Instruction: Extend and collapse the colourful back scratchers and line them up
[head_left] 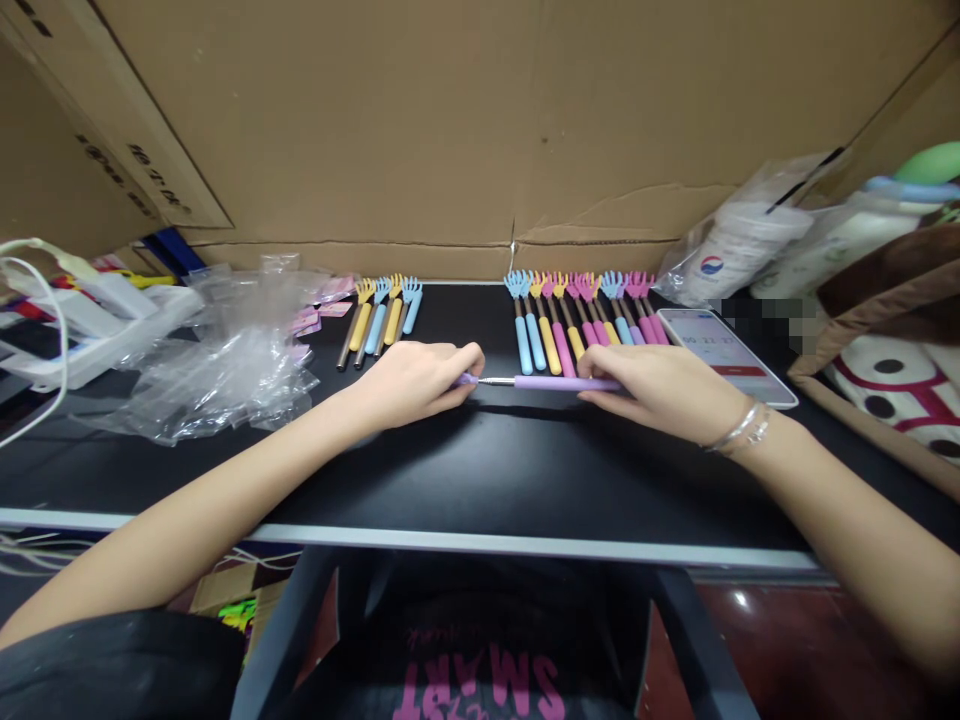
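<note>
Purple telescopic back scratcher [544,383] — extending crosswise over the black tabletop [480,480].
The left hand [424,382] is pinching the head end, the fingers covering the claw; the right hand [637,390] is gripping the handle, and a short length of metal shaft [496,380] is showing between them. Beyond, two rows of back scratchers are lying with claws toward the cardboard panel [420,130] — a smaller left row [376,330] and a larger right row [563,348]. A smartphone [720,345] is lying near the right hand.

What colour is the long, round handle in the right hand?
The long, round handle is light purple, in the head view.
</note>
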